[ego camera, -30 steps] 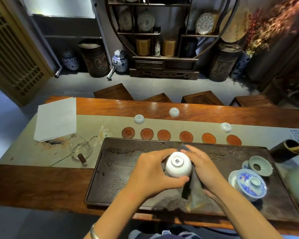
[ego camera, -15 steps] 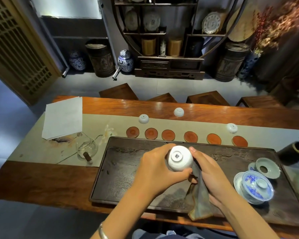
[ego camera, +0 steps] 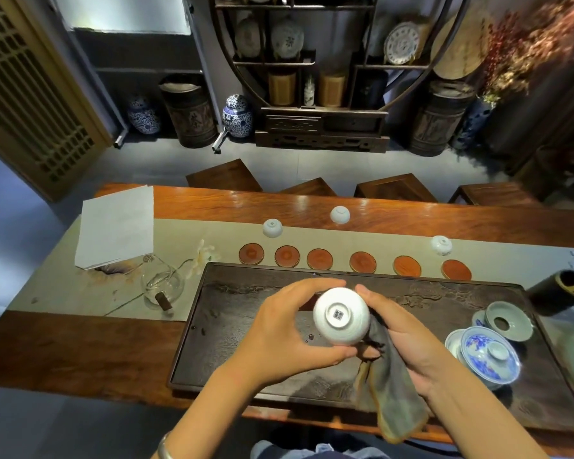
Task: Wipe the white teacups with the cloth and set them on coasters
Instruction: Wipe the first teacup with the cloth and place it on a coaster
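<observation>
1. While left hand grips the teacup base-up above the tray, right hand clasps the cloth against it.
2. Six coasters bare; three cups wait beyond them: task early.

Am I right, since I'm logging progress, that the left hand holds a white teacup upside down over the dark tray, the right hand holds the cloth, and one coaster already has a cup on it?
Not quite: the head view shows all six coasters bare. The rest holds: left hand, upturned teacup, tray, right hand, cloth.
</observation>
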A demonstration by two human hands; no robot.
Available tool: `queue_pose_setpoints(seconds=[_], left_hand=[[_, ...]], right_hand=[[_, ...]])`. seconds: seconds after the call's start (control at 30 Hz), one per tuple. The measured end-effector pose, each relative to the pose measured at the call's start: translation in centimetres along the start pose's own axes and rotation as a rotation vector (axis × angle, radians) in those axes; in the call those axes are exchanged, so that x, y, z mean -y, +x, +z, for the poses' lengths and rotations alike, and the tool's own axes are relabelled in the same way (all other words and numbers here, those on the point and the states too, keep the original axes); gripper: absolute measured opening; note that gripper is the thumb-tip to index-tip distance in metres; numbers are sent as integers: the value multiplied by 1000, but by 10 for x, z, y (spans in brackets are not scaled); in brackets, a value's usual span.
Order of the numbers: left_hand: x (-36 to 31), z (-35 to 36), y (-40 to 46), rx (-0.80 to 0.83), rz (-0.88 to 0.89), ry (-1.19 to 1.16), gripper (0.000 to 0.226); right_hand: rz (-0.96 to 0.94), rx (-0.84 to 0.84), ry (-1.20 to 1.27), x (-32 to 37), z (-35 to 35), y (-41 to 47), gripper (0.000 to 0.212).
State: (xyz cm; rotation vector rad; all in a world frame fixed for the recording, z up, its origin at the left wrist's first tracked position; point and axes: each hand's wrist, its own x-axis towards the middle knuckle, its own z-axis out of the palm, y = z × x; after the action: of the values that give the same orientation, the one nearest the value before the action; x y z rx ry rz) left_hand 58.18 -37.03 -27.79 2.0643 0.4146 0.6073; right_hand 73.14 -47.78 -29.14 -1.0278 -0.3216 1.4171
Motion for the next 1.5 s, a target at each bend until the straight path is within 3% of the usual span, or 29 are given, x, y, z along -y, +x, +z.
queue_pose_setpoints(seconds=[0.27,0.4,0.5,0.67,0.8,0.9,0.97,1.13,1.3,1.5], left_hand=[[6,11,-7,-67,-136,36,60],[3,15,-3,-96,-153,87,55],[3,16,1,-210,-206,64,49],[3,16,3,-235,-235,111,46],[-3,19,4,-136,-158,162,35],[-2,15,0,4,-59,208,41],[-3,13,-3,60,-15,232,51],[-2,15,-9,0,-43,126,59],[13,16,-16,-77,-287,91,69],[12,18,-15,64,-226,109,70]], right_hand=[[-248,-199,-522,0,6,5,46],[-423,-372,-719,0,9,3,28],[-571,-543,-851,-3,8,-6,22],[-649,-502,-858,-8,16,-12,22],[-750,-421,-977,-9,24,-11,10],[-659,-394,-893,2,21,-5,2],[-522,-308,-827,12,16,0,10],[-292,-250,-614,18,11,9,13],[-252,-336,-715,6,4,4,28],[-232,-310,-701,4,4,4,24]])
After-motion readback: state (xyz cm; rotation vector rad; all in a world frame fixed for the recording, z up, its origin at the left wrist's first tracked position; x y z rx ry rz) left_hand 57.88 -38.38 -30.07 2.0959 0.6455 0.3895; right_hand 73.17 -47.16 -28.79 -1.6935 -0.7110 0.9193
